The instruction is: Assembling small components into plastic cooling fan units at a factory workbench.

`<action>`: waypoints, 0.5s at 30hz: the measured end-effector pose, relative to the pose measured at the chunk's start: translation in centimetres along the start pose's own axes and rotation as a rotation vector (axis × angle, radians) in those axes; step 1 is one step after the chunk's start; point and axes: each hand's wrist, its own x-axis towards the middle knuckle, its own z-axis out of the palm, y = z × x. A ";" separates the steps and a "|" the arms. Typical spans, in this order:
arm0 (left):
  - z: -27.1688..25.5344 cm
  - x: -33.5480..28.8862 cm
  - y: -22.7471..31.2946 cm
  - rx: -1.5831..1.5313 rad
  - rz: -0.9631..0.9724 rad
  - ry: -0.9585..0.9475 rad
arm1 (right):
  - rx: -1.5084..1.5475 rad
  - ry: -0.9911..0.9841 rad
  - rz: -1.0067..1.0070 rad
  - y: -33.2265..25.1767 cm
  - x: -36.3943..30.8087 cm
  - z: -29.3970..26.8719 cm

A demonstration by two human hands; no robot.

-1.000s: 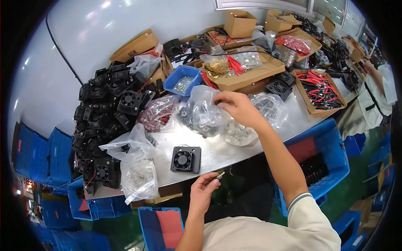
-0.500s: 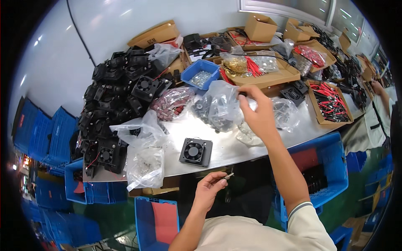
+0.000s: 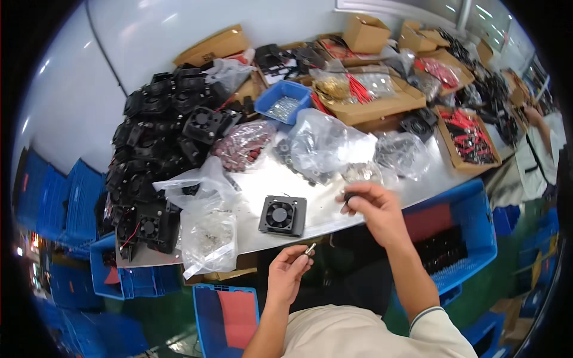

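Near the front edge of the metal table, my left hand point(image 3: 286, 275) pinches a small slim metal part point(image 3: 310, 249) that looks like a bolt or fitting. My right hand point(image 3: 381, 213) is closed on a small round black piece point(image 3: 349, 197), held at the fingertips above the table edge; its exact kind is too small to make out. Between and beyond the hands, a black square fan unit point(image 3: 282, 215) lies flat on the table. Behind my right hand are a clear plastic bag point(image 3: 319, 143) and loose dark round parts point(image 3: 286, 154) next to it.
Black fan units point(image 3: 158, 128) are piled at the left. A bag of small parts point(image 3: 209, 238) lies at the front-left edge. Farther back stand a blue bin of hardware point(image 3: 282, 102) and cardboard trays point(image 3: 382, 106). A blue crate point(image 3: 462, 262) is low right; another person's arm point(image 3: 537, 122) shows far right.
My right hand has drawn back from the plastic bag toward me, with a black piece in its fingers. The metal part in my left hand has tilted more upright.
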 end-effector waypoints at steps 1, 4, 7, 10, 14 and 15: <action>0.4 0.6 -0.4 0.016 -0.030 -0.011 | 0.103 0.011 0.064 0.9 -1.3 -0.1; 0.8 1.7 -1.5 -0.052 -0.036 -0.124 | 0.414 0.096 0.136 2.4 -4.6 -0.2; 2.5 1.9 -1.8 -0.408 -0.071 -0.323 | 0.979 0.110 0.123 4.0 -6.0 1.1; 2.5 2.3 -2.8 -0.496 -0.155 -0.373 | 1.098 0.089 0.190 4.2 -5.6 2.7; 2.8 2.7 -3.4 -0.608 -0.181 -0.352 | 1.048 0.091 0.133 2.0 -4.4 2.3; 2.9 2.4 -3.6 -0.658 -0.165 -0.364 | 1.039 0.207 0.136 0.5 -3.8 2.6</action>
